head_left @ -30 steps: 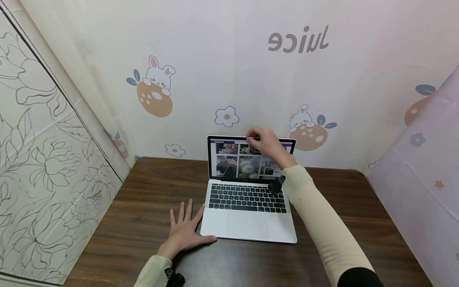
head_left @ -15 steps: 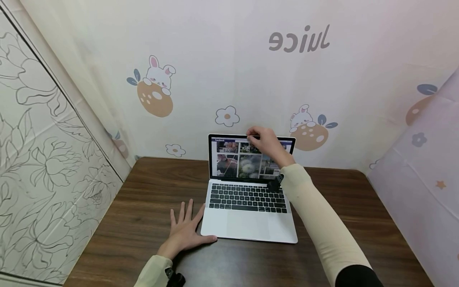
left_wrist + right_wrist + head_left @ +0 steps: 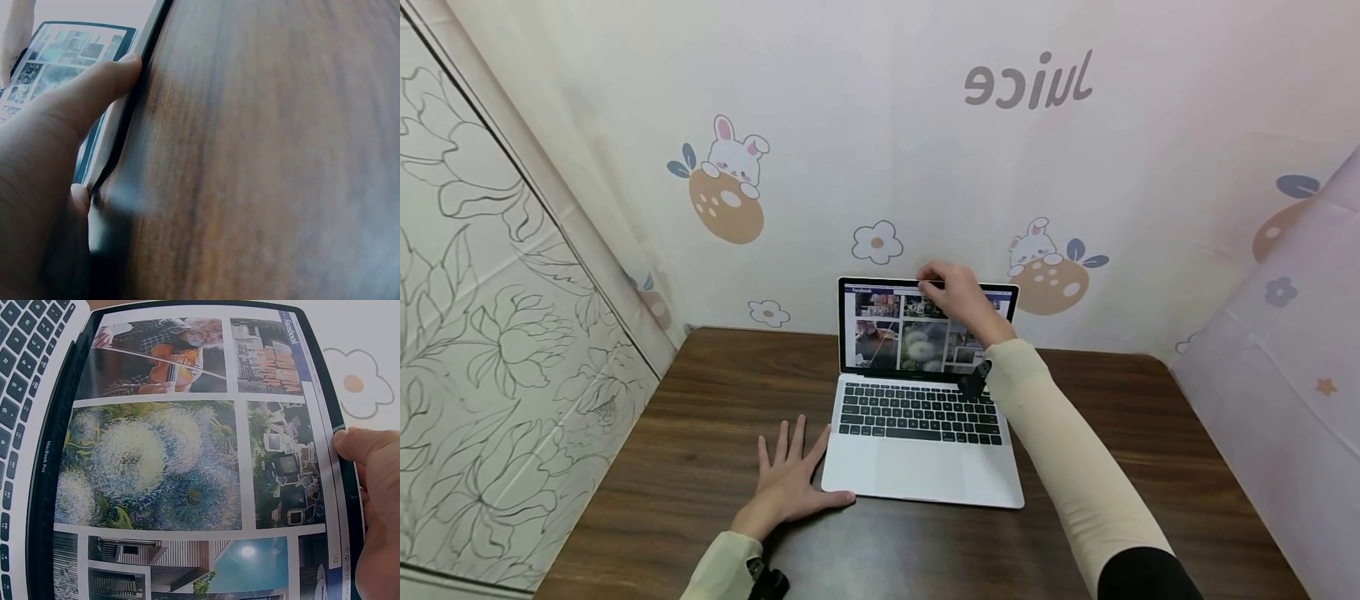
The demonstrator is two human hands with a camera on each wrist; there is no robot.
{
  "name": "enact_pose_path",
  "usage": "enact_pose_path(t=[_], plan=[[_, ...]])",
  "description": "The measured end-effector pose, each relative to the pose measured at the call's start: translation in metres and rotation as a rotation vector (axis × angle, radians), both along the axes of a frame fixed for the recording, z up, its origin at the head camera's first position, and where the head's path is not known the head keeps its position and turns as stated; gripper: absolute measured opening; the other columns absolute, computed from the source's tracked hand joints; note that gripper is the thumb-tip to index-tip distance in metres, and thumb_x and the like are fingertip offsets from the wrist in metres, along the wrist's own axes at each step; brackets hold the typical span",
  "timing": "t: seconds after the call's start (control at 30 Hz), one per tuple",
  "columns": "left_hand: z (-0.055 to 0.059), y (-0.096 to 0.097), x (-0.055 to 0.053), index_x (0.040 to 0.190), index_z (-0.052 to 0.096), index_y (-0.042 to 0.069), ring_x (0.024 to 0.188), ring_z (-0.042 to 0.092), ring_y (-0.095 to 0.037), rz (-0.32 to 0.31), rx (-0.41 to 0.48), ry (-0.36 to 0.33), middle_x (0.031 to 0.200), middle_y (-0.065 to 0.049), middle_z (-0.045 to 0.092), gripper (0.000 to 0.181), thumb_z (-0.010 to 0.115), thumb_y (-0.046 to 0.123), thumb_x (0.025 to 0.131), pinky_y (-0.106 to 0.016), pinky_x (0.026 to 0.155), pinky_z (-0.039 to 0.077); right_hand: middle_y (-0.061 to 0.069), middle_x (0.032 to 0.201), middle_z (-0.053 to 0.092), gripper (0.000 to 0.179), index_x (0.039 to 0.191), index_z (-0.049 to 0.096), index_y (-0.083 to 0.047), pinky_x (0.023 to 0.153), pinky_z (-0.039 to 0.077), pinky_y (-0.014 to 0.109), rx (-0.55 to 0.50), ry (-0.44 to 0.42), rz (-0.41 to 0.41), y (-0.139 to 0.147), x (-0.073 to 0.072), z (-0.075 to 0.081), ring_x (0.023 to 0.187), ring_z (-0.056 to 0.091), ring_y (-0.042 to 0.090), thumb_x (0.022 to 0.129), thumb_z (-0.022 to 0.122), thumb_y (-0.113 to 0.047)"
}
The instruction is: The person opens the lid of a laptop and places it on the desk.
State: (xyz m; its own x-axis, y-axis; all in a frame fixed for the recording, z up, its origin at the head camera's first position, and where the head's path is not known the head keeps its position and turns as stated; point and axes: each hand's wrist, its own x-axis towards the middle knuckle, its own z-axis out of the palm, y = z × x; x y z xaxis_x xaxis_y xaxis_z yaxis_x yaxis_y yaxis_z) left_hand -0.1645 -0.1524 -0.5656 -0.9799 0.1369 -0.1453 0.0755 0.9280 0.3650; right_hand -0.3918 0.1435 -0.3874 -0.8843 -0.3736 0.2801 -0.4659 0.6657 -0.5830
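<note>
An unfolded silver laptop [image 3: 917, 471] stands on the brown table, its lit screen [image 3: 187, 462] filled with a page of pictures. My right hand [image 3: 958, 296] pinches the top edge of the screen, the thumb on the front bezel and the other fingers behind it, as the right wrist view shows. With fingers spread, my left hand [image 3: 786, 487] lies by the laptop's front left corner. Its thumb [image 3: 103, 84] touches the front edge of the base in the left wrist view, and a fingertip meets the left side. The right forearm covers part of the keyboard's right end.
The wooden table [image 3: 700, 400] extends on both sides of the laptop and in front of it. Directly behind stands a white curtain [image 3: 820, 125] printed with rabbits and flowers. More printed cloth hangs at the left and right sides. Small black cameras are strapped to both wrists.
The screen has tilted back slightly, its top edge rising a little in the head view, with my right hand still gripping it. The left hand has stayed in place against the base.
</note>
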Motion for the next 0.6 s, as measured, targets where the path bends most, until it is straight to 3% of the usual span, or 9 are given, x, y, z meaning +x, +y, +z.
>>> enact_pose_path(t=[0.6], plan=[[0.0014, -0.0002, 0.0007, 0.164, 0.022, 0.038, 0.159, -0.005, -0.044, 0.000, -0.008, 0.002, 0.174, -0.014, 0.003, 0.122, 0.055, 0.099, 0.064, -0.073, 0.118, -0.010, 0.015, 0.122, 0.072, 0.019, 0.119, 0.069, -0.006, 0.101, 0.053, 0.048, -0.009, 0.033, -0.022, -0.0005, -0.0033, -0.0051, 0.117, 0.067, 0.031, 0.104, 0.062, -0.014]])
